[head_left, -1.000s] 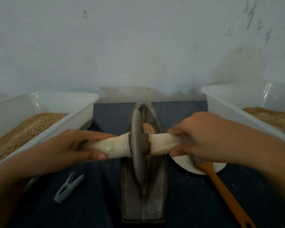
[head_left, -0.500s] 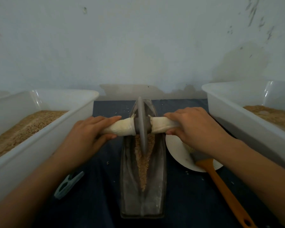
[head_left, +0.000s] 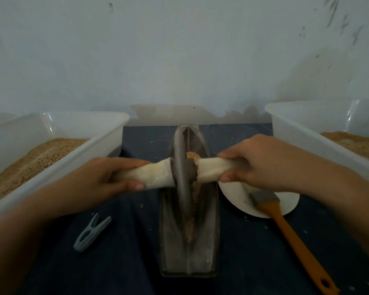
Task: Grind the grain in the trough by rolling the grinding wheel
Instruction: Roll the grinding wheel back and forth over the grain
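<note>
A pale, scuffed wall [head_left: 179,60] fills the far side, and below it a dark blue cloth [head_left: 124,262] covers the work surface. Two big translucent plastic tubs sit at either edge: the left tub [head_left: 107,128] and the right tub [head_left: 290,124], each holding a bed of tan grain. Between them, running away from the person, lies the long metal trough [head_left: 207,241], boat-shaped and dusted pale inside, with grain [head_left: 193,155] heaped just beyond the wheel and a darker ground streak along its groove. The grinding wheel [head_left: 182,179] stands on edge in the trough, about midway along it, blurred as if turning. A cloth-wrapped axle sticks out from both sides; the left hand [head_left: 98,177] grips the left end, fingers and thumb curled round it, and the right hand [head_left: 262,162] grips the right end the same way. Right of the trough a white plate [head_left: 237,196] lies flat with an orange-handled brush [head_left: 290,235] resting across it. Left of the trough lies a grey clothes peg [head_left: 92,233], with stray grains scattered about the cloth.
</note>
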A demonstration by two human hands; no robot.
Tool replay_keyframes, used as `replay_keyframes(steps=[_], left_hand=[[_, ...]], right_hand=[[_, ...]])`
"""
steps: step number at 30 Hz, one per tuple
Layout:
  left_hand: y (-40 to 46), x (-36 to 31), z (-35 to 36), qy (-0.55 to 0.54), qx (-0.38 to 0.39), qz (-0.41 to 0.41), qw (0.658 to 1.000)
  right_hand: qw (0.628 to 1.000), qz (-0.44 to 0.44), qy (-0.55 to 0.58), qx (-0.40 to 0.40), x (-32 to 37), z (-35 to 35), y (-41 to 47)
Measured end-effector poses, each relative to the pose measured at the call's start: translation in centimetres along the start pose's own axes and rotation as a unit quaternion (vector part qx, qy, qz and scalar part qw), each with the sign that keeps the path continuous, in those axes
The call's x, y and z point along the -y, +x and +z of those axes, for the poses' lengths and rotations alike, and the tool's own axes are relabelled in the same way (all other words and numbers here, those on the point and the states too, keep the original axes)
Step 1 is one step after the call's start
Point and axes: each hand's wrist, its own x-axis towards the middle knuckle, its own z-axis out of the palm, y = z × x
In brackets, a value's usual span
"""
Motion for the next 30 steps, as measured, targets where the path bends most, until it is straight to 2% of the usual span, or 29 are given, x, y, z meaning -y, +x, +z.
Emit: replay_keyframes(steps=[4,7,10,13,15,17,19,21,26,28,30], left_hand=[[1.4,0.0,2.4,0.136,-0.137,0.015,0.981],[1.6,0.1,2.4,0.149,-0.143,0.015,0.978],[0.9,-0.2,1.4,0.055,-0.089,0.006,0.995],[-0.3,-0.4,-0.4,-0.044,0.021,-0.005,0.999],[-1.0,-0.6,-1.3,-0.07,0.085,0.007,0.994],[-1.3,-0.7,-1.6,-0.076,0.103,0.016,0.992],[-1.1,-0.6,-1.3,-0.056,0.074,0.013,0.996],[-0.5,-0.5,-0.4,-0.013,0.005,0.006,1.0],[1.6,0.0,2.5,0.167,-0.155,0.024,0.973],[1.9,0.1,2.6,0.173,-0.159,0.023,0.972],[1.6,0.0,2.1,0.133,-0.133,0.026,0.982]], right_hand=[[0.991,0.009,-0.078,-0.112,-0.7,2.8,1.3],[0.989,0.007,-0.086,-0.119,-0.8,3.1,1.3],[0.991,-0.021,-0.103,-0.084,-0.4,1.7,0.6],[0.998,-0.039,-0.038,0.013,0.2,-0.6,-0.7],[0.997,-0.052,0.001,0.058,0.4,-1.9,-1.7],[0.996,-0.052,0.016,0.072,0.3,-2.4,-2.1],[0.997,-0.039,0.012,0.07,0.1,-1.9,-1.6],[0.999,-0.007,0.015,0.042,-0.2,-0.7,-0.6],[0.986,0.001,-0.108,-0.125,-0.9,2.9,1.5],[0.985,0.001,-0.111,-0.129,-1.1,3.2,1.6],[0.987,-0.013,-0.116,-0.109,-1.0,2.7,1.1]])
